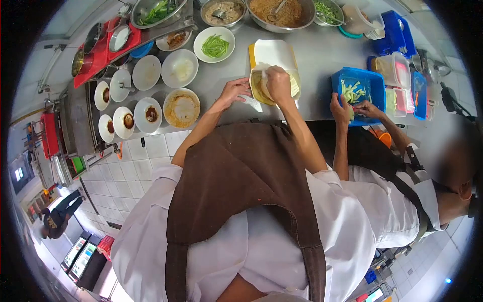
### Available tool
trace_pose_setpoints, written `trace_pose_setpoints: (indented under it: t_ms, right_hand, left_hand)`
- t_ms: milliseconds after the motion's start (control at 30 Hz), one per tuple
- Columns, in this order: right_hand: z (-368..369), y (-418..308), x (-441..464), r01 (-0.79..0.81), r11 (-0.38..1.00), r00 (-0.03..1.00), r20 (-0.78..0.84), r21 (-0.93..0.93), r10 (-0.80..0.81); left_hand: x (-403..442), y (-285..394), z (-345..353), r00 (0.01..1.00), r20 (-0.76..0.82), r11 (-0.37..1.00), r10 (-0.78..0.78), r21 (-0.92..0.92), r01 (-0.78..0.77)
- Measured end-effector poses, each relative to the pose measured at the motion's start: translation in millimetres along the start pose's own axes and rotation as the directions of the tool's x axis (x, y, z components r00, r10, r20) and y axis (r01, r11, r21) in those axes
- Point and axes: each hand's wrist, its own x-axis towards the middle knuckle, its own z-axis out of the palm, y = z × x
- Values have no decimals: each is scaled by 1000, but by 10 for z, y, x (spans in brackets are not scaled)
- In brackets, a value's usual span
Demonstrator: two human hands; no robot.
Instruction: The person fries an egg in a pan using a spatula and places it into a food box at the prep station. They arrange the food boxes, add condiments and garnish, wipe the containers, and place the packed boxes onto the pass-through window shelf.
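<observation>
A takeaway box (274,53), yellow outside and pale inside, lies open on the steel counter in front of me. My right hand (279,86) is closed over its base, fingers down, on a crumpled white sheet (262,70); whether this is paper or plastic I cannot tell. Beneath that hand, a rounded yellowish thing (260,90) sits in the base, partly hidden. My left hand (235,93) is beside the box's left edge, fingers extended and holding nothing visible. A piece of white paper (252,103) lies between it and the box.
To the right, a co-worker's hands (354,108) work at a blue tub (362,74) of cut pale-green pieces. A plate of green strips (215,46) and several white bowls, some with dark sauce (151,114), stand left. Large metal bowls (282,27) line the back.
</observation>
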Motion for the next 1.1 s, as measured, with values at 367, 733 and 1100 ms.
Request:
trace_pose_setpoints:
  t_ms: [367, 733, 1100]
  right_hand:
    - [121, 185, -226, 33, 993, 993, 118, -113, -20]
    - [-548, 27, -291, -178, 982, 966, -201, -56, 163]
    - [-216, 26, -617, -113, 986, 986, 105, -123, 126]
  left_hand:
    - [10, -33, 69, 997, 19, 982, -81, 175, 76]
    - [45, -75, -5, 994, 41, 988, -104, 120, 99]
    - [-31, -126, 78, 982, 12, 957, -189, 227, 182]
